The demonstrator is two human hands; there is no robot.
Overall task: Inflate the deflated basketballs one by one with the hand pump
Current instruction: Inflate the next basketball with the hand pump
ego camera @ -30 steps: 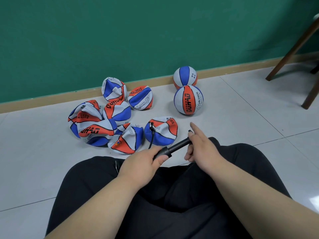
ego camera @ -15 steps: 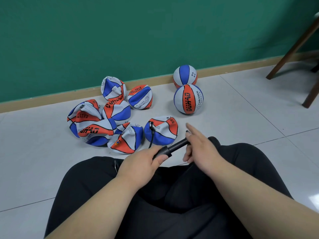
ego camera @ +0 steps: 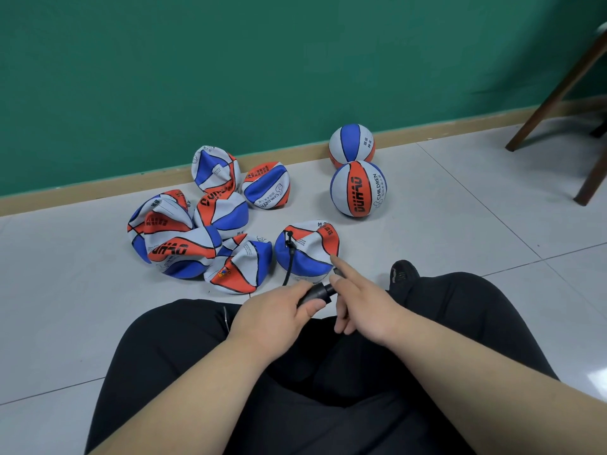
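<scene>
Right hand [ego camera: 364, 303] is driving in toward the left hand [ego camera: 276, 310] now, and the stretch of black plastic hand pump [ego camera: 317, 293] that was showing between them half a second ago is shrinking to a short stub, which reads as the push half of a stroke. The left hand is wrapping round the barrel with the thumb on the near side, bracing it over the lap in black trousers [ego camera: 328, 389] so the push has something to work against. The right hand is closing over the handle end with the index finger pointing straight out and the other fingers curling underneath; the handle itself is hiding under the palm. A thin black hose [ego camera: 289, 257] is running from the pump's front up to the top of a crumpled red, white and blue basketball [ego camera: 307, 249], which is lying on the pale tiled floor [ego camera: 443, 244] just in front of the knees, probably kept that close so the short hose reaches without pulling. It is looking caved in, so I judge this ball is early in its filling. Just to its left, a heap of flat basketballs [ego camera: 184, 238] is waiting, all touching one another. Two round, firm basketballs [ego camera: 358, 188] are sitting apart on the right by the green wall [ego camera: 295, 60], one behind the other, seemingly parked there as finished.
</scene>
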